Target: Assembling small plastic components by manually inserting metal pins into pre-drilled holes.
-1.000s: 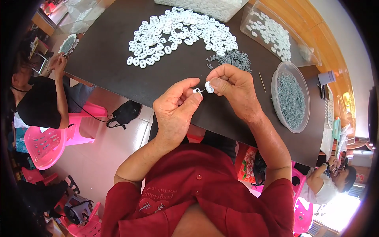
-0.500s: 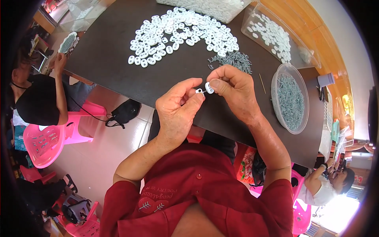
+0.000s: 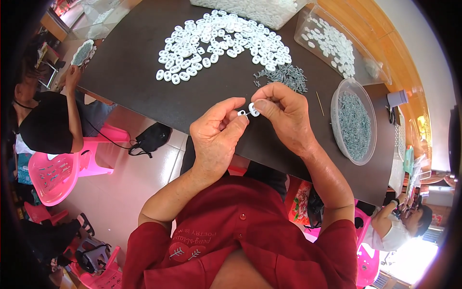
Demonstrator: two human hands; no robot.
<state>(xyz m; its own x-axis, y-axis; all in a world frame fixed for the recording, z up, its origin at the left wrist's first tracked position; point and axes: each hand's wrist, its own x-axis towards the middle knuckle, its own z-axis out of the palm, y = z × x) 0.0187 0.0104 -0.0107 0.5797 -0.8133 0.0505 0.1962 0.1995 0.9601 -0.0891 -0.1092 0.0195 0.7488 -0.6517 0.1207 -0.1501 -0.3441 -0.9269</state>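
My left hand pinches a small white plastic piece with a dark hole between thumb and index finger. My right hand grips a white oval two-hole plastic piece, thumb over its face. A thin grey screw-like shaft bridges the narrow gap between both pieces; its ends are hidden. Both hands are raised over the near edge of the dark table. Beyond them lies a heap of similar white oval pieces, beside a loose pile of small grey screw-like parts.
At right stands a clear round tub of grey parts. Clear bins of white pieces line the far side. A thin stick lies near the tub. Other people sit at left and right; pink chairs stand on the floor.
My right hand has shifted slightly left, bringing its oval piece closer to the small piece in my left hand. Less of the shaft between them shows. My left hand has barely moved.
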